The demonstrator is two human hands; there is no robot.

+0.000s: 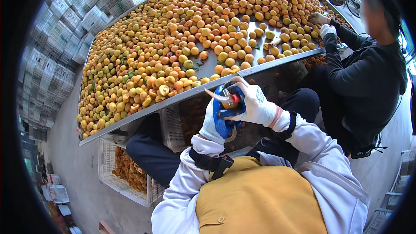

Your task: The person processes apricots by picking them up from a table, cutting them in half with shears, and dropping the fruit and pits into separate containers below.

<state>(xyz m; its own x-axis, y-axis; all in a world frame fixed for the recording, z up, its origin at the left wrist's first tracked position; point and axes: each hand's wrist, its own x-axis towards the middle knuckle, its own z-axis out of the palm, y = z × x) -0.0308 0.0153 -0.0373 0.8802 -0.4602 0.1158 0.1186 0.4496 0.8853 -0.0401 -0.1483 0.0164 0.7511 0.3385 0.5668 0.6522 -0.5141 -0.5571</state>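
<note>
Grey metal shows between heaps of apricot-like fruit on the broad surface, which fills the view from nine round to one o'clock. Stacked pale crates rise at ten o'clock, and a gloved co-worker in dark clothes sits at two to three o'clock. Down at eight o'clock stands a white crate with brownish pieces inside.

Near the centre, just over the surface's near edge, the left hand and right hand meet in white-and-blue gloves around a small hand tool with red and metal parts; a pale curved piece sticks out toward nine o'clock. It looks stiff and light, best taken by its body, clear of the curved end. The fruit looks soft and easily bruised, perhaps slippery where cut.

Forearms come up from five and seven o'clock, wrists angled inward. The right fingers curl closed about the tool; the left are bent against it, though I cannot tell what they grip.
</note>
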